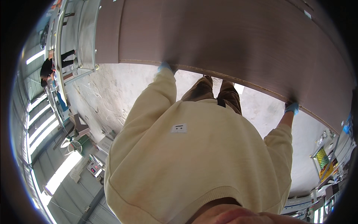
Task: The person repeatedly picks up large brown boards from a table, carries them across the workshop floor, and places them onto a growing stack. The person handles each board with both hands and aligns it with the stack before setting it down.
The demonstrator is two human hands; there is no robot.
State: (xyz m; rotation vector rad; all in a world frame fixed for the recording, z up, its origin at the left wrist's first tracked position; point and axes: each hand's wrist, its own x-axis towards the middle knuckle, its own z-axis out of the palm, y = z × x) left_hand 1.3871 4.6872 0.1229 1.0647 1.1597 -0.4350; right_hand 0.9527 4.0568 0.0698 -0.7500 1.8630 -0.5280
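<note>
A large brown board (209,41) with a raw, light-coloured edge stretches across the top of the view in front of me. At its near edge, left of my legs, is my left hand (164,67) in a blue glove, closed on the rim. Farther right along the same edge my right hand (292,108), also gloved in blue, grips the board. The fingers of both hands are partly hidden by the board. Dark shadows fall on its surface beside each hand.
At the left, a person (47,71) in dark clothes bends at a long workbench (59,48). A metal frame (84,74) stands near the board's left end. A fan (74,146) is at lower left, and a yellow-and-green package (322,158) lies among clutter at right.
</note>
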